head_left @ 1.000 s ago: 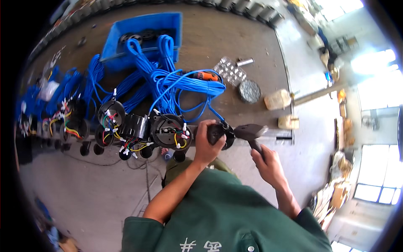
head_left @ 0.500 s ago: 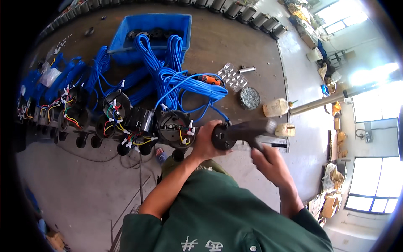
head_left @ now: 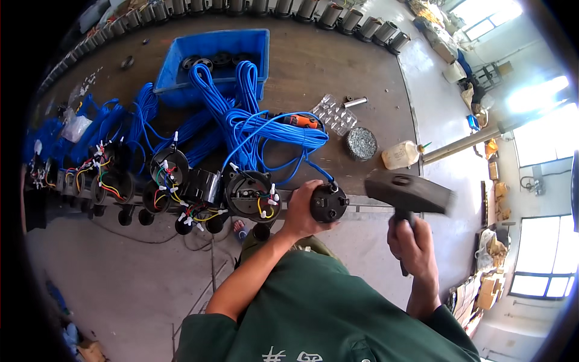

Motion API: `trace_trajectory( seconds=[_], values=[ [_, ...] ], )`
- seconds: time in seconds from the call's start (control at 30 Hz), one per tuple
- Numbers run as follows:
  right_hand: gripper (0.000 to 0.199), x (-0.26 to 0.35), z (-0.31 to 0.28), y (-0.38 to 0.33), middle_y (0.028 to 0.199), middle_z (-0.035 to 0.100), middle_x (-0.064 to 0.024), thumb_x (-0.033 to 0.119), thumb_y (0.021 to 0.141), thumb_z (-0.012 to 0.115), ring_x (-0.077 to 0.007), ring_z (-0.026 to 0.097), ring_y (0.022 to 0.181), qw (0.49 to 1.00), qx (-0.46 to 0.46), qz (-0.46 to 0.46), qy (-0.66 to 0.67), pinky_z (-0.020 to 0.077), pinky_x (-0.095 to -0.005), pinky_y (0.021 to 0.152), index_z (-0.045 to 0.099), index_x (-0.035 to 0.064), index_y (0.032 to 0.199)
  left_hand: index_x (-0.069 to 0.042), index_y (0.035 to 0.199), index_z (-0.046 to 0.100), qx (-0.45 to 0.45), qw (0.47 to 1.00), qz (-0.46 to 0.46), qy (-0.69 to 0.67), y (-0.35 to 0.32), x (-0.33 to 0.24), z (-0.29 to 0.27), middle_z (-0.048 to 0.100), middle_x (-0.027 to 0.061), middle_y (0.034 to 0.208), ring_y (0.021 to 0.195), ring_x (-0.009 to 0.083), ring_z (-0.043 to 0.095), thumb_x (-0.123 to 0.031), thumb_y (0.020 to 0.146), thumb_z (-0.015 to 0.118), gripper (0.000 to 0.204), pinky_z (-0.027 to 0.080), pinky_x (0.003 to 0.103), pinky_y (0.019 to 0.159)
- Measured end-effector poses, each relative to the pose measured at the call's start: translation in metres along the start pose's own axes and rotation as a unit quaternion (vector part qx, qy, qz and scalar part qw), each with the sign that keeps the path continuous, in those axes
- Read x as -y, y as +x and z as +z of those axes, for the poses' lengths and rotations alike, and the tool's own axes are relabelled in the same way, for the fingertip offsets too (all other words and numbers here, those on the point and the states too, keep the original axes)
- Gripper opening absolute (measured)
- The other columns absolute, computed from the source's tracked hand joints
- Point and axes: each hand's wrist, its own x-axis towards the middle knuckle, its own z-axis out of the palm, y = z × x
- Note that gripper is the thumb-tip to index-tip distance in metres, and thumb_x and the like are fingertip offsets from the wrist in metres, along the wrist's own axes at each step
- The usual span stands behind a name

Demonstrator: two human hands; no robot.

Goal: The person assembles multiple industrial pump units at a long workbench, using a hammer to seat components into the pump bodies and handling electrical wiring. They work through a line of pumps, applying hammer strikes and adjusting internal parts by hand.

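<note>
My right hand (head_left: 414,246) is wrapped round the handle of a hammer (head_left: 410,192), whose dark steel head is raised to the right of a round black motor end cap (head_left: 329,203). My left hand (head_left: 301,211) grips that cap from its left side at the table's front edge. A blue cable runs into the top of the cap from a coiled bundle (head_left: 283,134) on the table. Left of my left hand stands an open motor housing (head_left: 248,194) with yellow and red wires and white wire caps.
More wired motor housings (head_left: 170,166) line the table's front edge leftward. A blue bin (head_left: 211,78) holds round black parts. An orange-handled tool (head_left: 301,121), a round tin (head_left: 361,143) and a plastic bottle (head_left: 400,155) lie behind. Metal cylinders (head_left: 307,8) line the far edge.
The hammer head has lifted off the black end cap and swung away to the right with my right hand. My left hand keeps its grip on the cap; the view has shifted slightly.
</note>
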Motion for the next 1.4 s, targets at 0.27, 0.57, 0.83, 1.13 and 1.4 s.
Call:
trace_trajectory(
  seconds=[0.27, 0.57, 0.83, 1.13, 1.4],
  values=[
    [0.037, -0.049, 0.033, 0.038, 0.077, 0.064, -0.0288, 0.036, 0.100, 0.064, -0.0514, 0.061, 0.076, 0.959, 0.084, -0.010, -0.271, 0.0479, -0.0529, 0.067, 0.065, -0.0004, 0.096, -0.004, 0.135, 0.051, 0.030, 0.999, -0.001, -0.041, 0.000, 0.009, 0.011, 0.062, 0.0165, 0.127, 0.113, 0.0393, 0.062, -0.040, 0.055, 0.096, 0.098, 0.048, 0.047, 0.098],
    [0.028, -0.040, -0.004, 0.010, 0.063, 0.056, -0.0234, 0.024, 0.099, 0.066, -0.0439, 0.047, 0.056, 0.982, -0.069, -0.044, -0.172, 0.0436, -0.0469, 0.056, 0.060, -0.0020, 0.090, -0.004, 0.133, 0.051, 0.007, 1.000, 0.009, -0.020, 0.000, 0.005, 0.020, 0.063, 0.0185, 0.121, 0.107, 0.0388, 0.064, -0.040, 0.054, 0.100, 0.100, 0.051, 0.046, 0.095],
    [0.056, -0.102, -0.020, 0.015, 0.065, 0.059, -0.0099, 0.051, 0.100, 0.063, -0.0191, 0.057, 0.061, 0.990, -0.029, 0.092, -0.105, 0.0471, -0.0409, 0.060, 0.064, -0.0031, 0.084, -0.003, 0.131, 0.049, 0.042, 0.999, -0.031, 0.004, -0.004, 0.008, 0.019, 0.061, 0.0140, 0.119, 0.110, 0.0280, 0.062, -0.028, 0.059, 0.097, 0.089, 0.050, 0.039, 0.101],
    [0.061, -0.229, -0.014, -0.015, 0.070, 0.065, -0.0229, 0.056, 0.094, 0.064, -0.0399, 0.068, 0.068, 0.960, -0.138, 0.178, -0.164, 0.0510, -0.0487, 0.065, 0.066, -0.0045, 0.083, 0.000, 0.145, 0.035, 0.022, 0.995, 0.045, 0.090, -0.011, 0.000, 0.021, 0.042, 0.0214, 0.142, 0.135, 0.0385, 0.042, -0.034, 0.062, 0.097, 0.110, 0.034, 0.047, 0.116],
    [0.063, -0.265, -0.007, -0.043, 0.080, 0.069, -0.0292, 0.057, 0.091, 0.065, -0.0474, 0.069, 0.082, 0.945, -0.178, 0.254, -0.105, 0.0527, -0.0531, 0.075, 0.070, -0.0057, 0.086, 0.003, 0.133, 0.055, 0.167, 0.939, -0.181, 0.238, -0.083, 0.070, 0.041, 0.055, 0.0233, 0.134, 0.128, 0.0393, 0.049, -0.045, 0.069, 0.091, 0.088, 0.036, 0.052, 0.111]
  ],
)
